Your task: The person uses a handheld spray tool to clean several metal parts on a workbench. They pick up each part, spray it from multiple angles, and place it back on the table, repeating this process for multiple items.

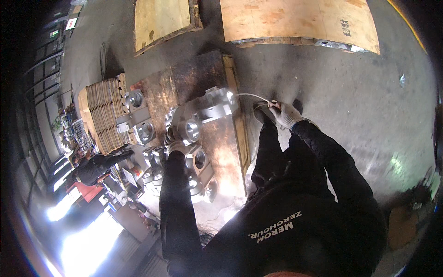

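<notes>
Grey metal casting [210,110] at 11 o'clock from center, lying on brown platform [221,147]. Left hand [172,144], gloved, on its near side; finger state can't tell, partly hidden. Right hand [287,115], gloved, at 2 o'clock, fingers pinching thin pale hose [251,95] that reaches the casting's bright end. More castings [199,162] crowd 8 o'clock. Ribbed brown stack [104,113] at 9, 2 plywood tops [300,21] at 11 and 1, co-worker [90,170] at 8–9.
</notes>
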Demonstrator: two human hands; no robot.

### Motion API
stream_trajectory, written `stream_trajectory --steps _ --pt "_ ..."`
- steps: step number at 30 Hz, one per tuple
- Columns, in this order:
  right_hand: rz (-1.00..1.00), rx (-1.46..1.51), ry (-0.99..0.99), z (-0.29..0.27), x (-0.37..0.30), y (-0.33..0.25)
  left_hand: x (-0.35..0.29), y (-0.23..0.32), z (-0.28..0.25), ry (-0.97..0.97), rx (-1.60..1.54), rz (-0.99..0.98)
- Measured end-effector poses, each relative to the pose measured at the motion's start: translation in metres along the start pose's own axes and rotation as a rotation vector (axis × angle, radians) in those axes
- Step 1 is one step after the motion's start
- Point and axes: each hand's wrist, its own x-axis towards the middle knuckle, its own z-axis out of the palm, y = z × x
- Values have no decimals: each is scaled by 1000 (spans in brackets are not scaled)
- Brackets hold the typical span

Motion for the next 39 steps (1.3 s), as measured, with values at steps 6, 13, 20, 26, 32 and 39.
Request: stream_trajectory --steps 6,13,20,26,32,39 --pt "-196 172 109 9 7 -10 -25 -2 -25 -94 37 -59" --pt "-113 83 -52 1 14 -6 -24 -9 -11 221 -212 62" --pt "-83 66 -71 -10 28 -23 24 -54 44 543 -1279 -204" --pt "244 403 -101 20 -5 12 96 -65 71 114 -1421 -278" --pt "601 536 61 6 -86 -39 107 -74 59 441 -730 48" --pt "137 372 -288 -4 -105 -135 90 -61 -6 233 -483 341"
